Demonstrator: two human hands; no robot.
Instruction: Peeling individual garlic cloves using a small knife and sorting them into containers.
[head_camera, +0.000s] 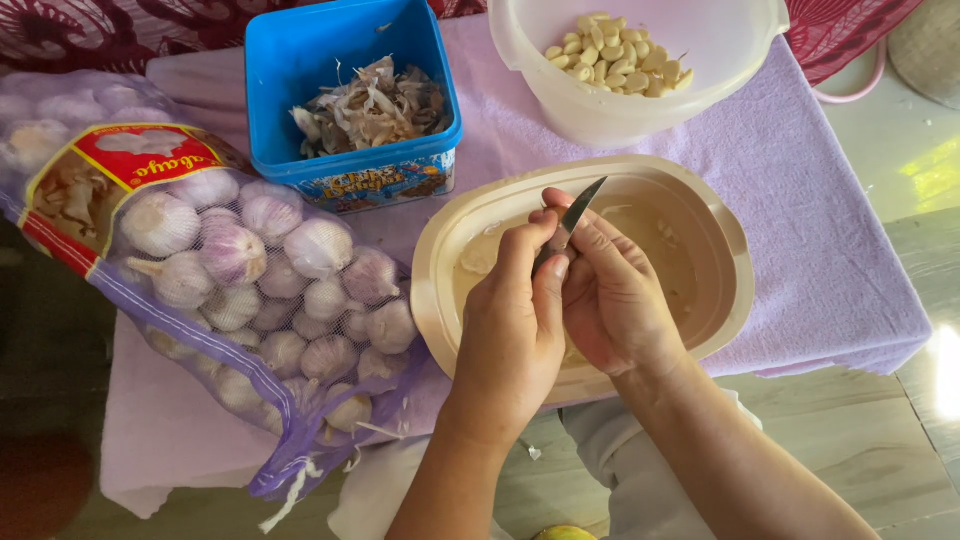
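My right hand (620, 295) is closed around a small knife (580, 208), whose blade points up and away over a beige tray (720, 230). My left hand (515, 320) is pressed against the right one with its fingers curled beside the blade; whatever it pinches is hidden behind the fingers. Both hands hover over the tray, which holds a few pale bits of garlic.
A purple mesh sack of garlic bulbs (250, 280) lies at the left. A blue tub (285, 60) holds dry garlic skins. A white bowl (530, 60) at the back holds peeled cloves. All sit on a lilac cloth (800, 200).
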